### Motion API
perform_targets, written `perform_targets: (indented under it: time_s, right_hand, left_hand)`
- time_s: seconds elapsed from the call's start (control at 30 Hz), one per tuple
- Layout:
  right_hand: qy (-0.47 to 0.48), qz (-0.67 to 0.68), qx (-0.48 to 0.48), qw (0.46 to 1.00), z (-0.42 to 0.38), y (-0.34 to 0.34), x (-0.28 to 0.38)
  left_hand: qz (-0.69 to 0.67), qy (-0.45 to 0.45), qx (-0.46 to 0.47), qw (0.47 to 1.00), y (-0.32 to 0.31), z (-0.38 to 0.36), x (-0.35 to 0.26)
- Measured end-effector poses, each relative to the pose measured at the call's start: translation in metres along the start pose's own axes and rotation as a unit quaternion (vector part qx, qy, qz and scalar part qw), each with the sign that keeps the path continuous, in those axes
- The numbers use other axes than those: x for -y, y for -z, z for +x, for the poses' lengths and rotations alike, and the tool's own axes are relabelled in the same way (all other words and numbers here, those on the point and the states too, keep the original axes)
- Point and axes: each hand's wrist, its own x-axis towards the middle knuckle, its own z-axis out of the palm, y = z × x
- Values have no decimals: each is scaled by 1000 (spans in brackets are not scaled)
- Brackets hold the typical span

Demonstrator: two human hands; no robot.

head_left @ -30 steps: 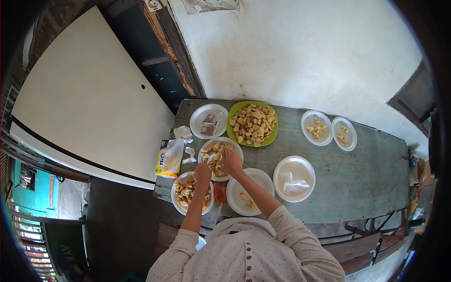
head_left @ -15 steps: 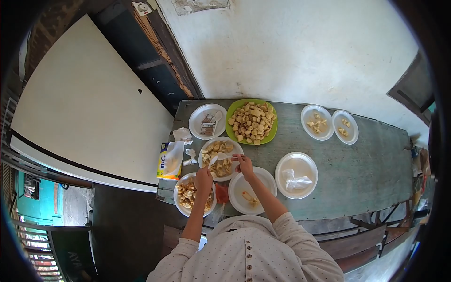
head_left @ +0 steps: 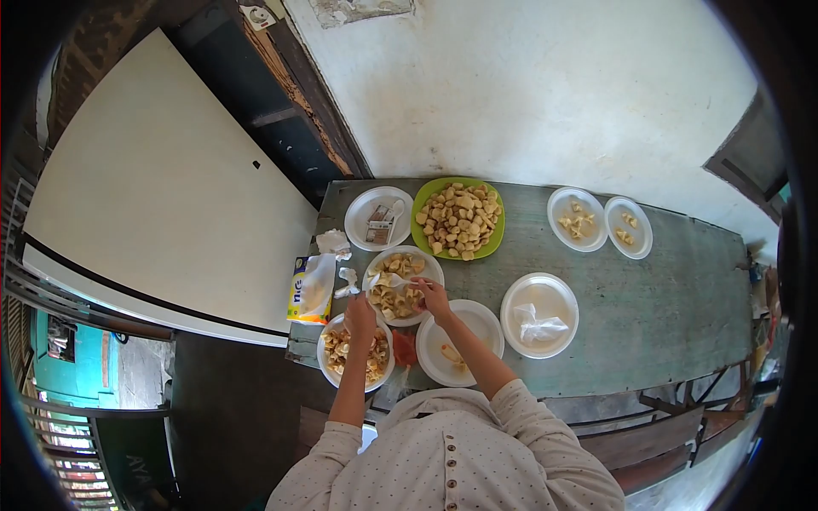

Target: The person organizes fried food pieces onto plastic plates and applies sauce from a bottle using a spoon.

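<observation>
My right hand (head_left: 433, 298) is closed on the handle of a white plastic spoon (head_left: 399, 279), whose bowl is among pale yellow food pieces (head_left: 388, 300) on a white plate (head_left: 440, 285). My left hand (head_left: 360, 315) is closed at the left edge of that plate, with a slim white spoon (head_left: 372, 284) reaching from its fingers toward the food. Below the left wrist, a second white plate (head_left: 324, 364) is heaped with browner pieces (head_left: 341, 351). By my right forearm, a larger white plate (head_left: 486, 328) carries a few scraps.
A green plate (head_left: 415, 234) piled with cut chunks stands at the back, beside a white plate (head_left: 353, 223) bearing small packets and a spoon. A tissue pack (head_left: 310, 289) lies at left. Rightward are plates holding a plastic bag (head_left: 538, 324) and small pieces (head_left: 576, 223).
My right hand has shifted slightly left and down, bringing its spoon lower into the food. My left hand has moved slightly left and up, staying by the same plate.
</observation>
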Motion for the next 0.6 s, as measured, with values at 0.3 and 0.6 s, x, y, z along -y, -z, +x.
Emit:
perform_targets:
  time_s: [0.3,0.6]
  right_hand:
    - [-30,44,15,998,-12,8,6]
    - [36,37,20,998,-73,82,16]
  left_hand:
    - [-45,-10,15,999,7,-11,-10]
    - [-86,-77,66,991,25,-57,-51]
